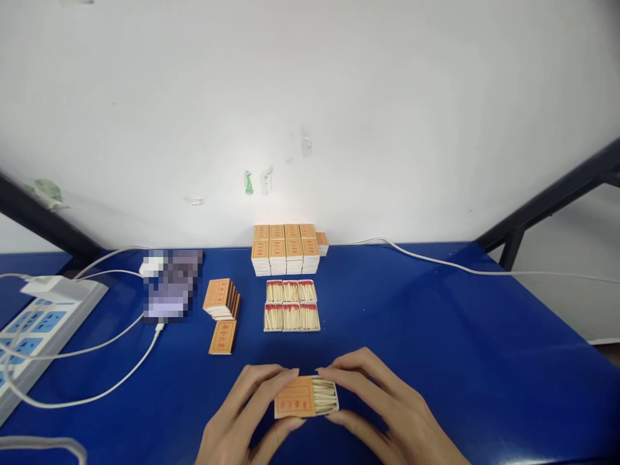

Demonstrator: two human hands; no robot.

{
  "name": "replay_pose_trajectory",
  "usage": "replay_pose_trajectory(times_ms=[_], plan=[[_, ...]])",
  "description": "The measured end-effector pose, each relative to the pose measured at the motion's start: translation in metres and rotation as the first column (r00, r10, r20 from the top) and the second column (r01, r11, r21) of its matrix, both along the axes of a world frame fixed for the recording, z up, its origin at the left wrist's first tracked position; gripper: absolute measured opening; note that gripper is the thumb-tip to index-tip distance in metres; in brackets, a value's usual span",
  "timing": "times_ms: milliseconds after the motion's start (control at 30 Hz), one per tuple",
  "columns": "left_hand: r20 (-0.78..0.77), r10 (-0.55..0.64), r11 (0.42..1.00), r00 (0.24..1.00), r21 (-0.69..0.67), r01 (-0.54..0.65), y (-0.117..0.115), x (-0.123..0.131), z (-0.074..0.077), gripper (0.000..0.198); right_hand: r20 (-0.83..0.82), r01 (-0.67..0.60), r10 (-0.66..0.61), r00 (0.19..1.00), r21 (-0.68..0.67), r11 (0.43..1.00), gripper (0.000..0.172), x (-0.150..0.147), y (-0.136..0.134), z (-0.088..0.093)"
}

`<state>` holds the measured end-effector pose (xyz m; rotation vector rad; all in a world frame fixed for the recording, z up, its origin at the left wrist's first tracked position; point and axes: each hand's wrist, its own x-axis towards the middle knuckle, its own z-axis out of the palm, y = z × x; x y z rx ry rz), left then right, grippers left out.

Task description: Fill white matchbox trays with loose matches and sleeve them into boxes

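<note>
Near the front edge, a matchbox [295, 397] is held with its tray slid partly out to the right, showing pale matchsticks. My left hand [254, 410] grips the orange sleeve between thumb and fingers. My right hand [382, 403] pinches the white tray [325, 396] at its right end. Beyond them lie several open trays full of red-tipped matches [291, 316] in two rows. Behind these stand stacked orange matchboxes [285, 248]. To the left is a leaning stack of orange sleeves [220, 296], with another orange sleeve [223, 337] just in front of it.
A power strip [43, 329] with white cables [97, 400] occupies the left side. A pixelated phone-like object [174, 284] lies beside it. Another cable [436, 263] runs along the back right of the blue table [436, 336], near the white wall.
</note>
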<state>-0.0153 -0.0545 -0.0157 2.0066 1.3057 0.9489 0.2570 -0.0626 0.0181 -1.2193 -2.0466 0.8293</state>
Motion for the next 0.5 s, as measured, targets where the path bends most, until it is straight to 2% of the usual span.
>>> replay_pose_trajectory(times_ms=[133,200,267,333,400,500], plan=[[0.091,-0.092,0.993,0.992,-0.061,0.098,0.005,0.002,-0.001,0.040,-0.033,0.024,-0.022,0.999,0.045,0.999,0.051,-0.007,-0.001,-0.003],[0.241,-0.058,0.982,0.969,-0.161,0.099,0.005,0.006,-0.002,0.041,-0.070,0.059,-0.051,0.996,0.102,0.993,0.051,-0.011,-0.002,-0.007],[0.449,0.094,0.941,0.888,-0.332,0.069,0.003,0.011,-0.004,0.044,-0.104,0.104,-0.089,0.991,0.147,0.984,0.050,-0.015,-0.004,-0.011],[0.602,0.244,0.873,0.760,-0.478,0.098,-0.001,0.018,-0.006,0.051,-0.133,0.144,-0.123,0.983,0.164,0.976,0.051,-0.021,-0.006,-0.015],[0.685,0.314,0.823,0.658,-0.542,0.171,-0.004,0.025,-0.007,0.056,-0.164,0.177,-0.151,0.975,0.154,0.972,0.058,-0.027,-0.008,-0.018],[0.743,0.380,0.763,0.551,-0.589,0.268,-0.005,0.034,-0.008,0.055,-0.186,0.192,-0.167,0.968,0.122,0.974,0.067,-0.033,-0.009,-0.020]])
